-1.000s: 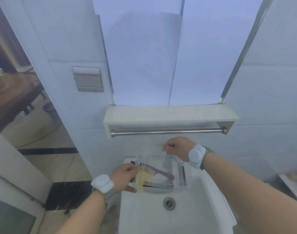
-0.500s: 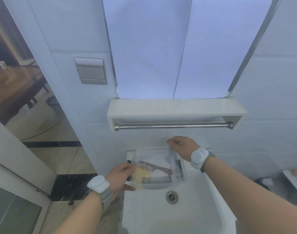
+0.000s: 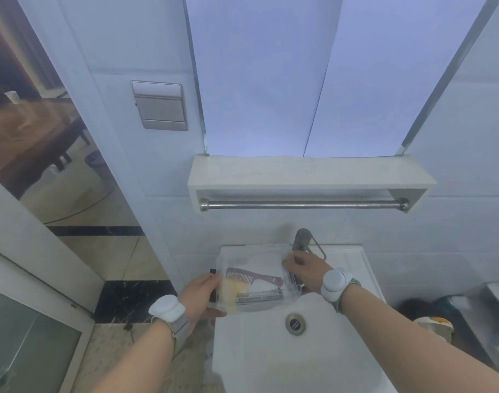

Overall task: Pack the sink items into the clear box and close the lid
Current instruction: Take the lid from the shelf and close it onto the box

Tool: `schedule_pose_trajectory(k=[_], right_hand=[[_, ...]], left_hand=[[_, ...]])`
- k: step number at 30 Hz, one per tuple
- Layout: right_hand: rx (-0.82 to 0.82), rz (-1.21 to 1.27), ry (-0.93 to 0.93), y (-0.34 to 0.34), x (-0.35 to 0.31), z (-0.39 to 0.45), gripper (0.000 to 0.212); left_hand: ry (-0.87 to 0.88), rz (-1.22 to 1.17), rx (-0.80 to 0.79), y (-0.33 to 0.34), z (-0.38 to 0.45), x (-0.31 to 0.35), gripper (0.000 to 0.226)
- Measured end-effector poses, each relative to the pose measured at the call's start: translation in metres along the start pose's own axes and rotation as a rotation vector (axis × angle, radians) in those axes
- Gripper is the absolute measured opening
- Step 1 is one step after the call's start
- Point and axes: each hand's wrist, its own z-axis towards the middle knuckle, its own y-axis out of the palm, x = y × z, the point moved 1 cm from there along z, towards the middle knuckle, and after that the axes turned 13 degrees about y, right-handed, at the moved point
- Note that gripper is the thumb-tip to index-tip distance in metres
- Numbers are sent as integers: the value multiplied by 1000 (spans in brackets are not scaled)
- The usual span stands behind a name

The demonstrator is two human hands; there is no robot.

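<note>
A clear box [image 3: 258,279] rests on the back left part of the white sink [image 3: 293,353]. Through its clear lid [image 3: 254,258] I see a purple comb [image 3: 257,276], a yellow sponge-like piece [image 3: 231,290], a white item [image 3: 261,286] and a grey comb [image 3: 259,296]. My left hand [image 3: 204,296] grips the box's left end. My right hand [image 3: 302,269] lies on the lid's right edge, fingers pressed onto it. Both wrists wear white bands.
A metal tap [image 3: 302,239] stands just behind my right hand. The drain [image 3: 295,323] lies in front of the box. A white shelf [image 3: 310,174] with a steel rail [image 3: 302,205] hangs above the sink. An open doorway lies left, clutter on the floor right.
The lid has come down over the box. My right hand moved lower with it, from the raised lid edge to the box's right side. My left hand kept its hold.
</note>
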Motion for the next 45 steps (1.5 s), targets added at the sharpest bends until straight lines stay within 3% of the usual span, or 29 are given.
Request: schedule_pose_trajectory(k=[1, 3, 6, 15, 21, 38, 45], right_hand=[[-1, -3, 6, 3, 2, 2, 34], [-18, 22, 27, 10, 5, 5, 31], [-48, 29, 47, 21, 9, 12, 22], [-24, 9, 74, 53, 17, 30, 25], [30, -81, 80, 72, 34, 46, 32], [60, -193, 73, 91, 42, 88, 26], [19, -44, 136, 94, 48, 96, 31]], left_hand=[[-12, -45, 1, -4, 2, -6, 43], [29, 68, -8, -4, 6, -10, 24], [-17, 137, 12, -8, 14, -14, 36], [22, 596, 2, -22, 37, -38, 36], [32, 753, -38, -19, 52, -50, 28], [125, 791, -33, -33, 74, -65, 20], [138, 735, -2, -35, 75, -61, 16]])
